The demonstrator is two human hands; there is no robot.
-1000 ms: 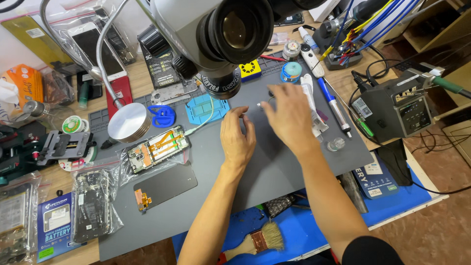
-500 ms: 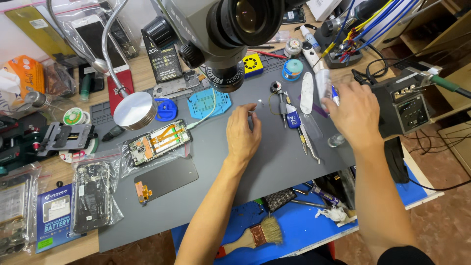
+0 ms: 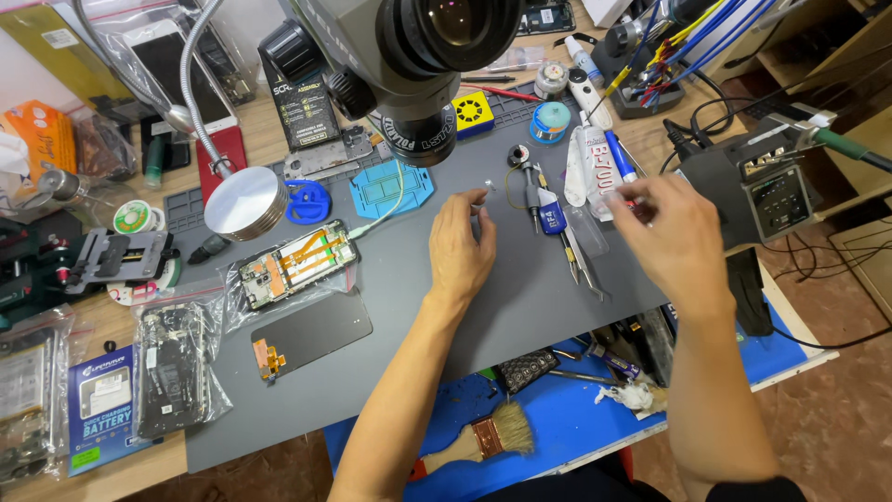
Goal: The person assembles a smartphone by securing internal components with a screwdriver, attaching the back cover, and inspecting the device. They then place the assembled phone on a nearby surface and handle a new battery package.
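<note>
Under the microscope head (image 3: 418, 56), on the grey work mat (image 3: 409, 279), my left hand (image 3: 460, 246) rested with its fingers drawn narrow, pinching what looked like a tiny pale part (image 3: 490, 186) at their tips; it was too small for me to name. My right hand (image 3: 674, 237) hovered over the mat's right edge, fingers curled at a pen-like tool (image 3: 621, 158) beside the white glue tube (image 3: 587, 167); whether it gripped the tool I could not tell. I judged this a fetching step: one hand steadying the part, the other after a tool. The next move would call for a fine, steady tip brought to the part. At the far left lay a blue printed battery pack (image 3: 102, 409), flat and rectangular, next to a clear bag (image 3: 177, 367) holding a phone frame. An orange packet (image 3: 37, 139) sat at the upper left, and a small yellow square box (image 3: 474, 113) near the lens.
</note>
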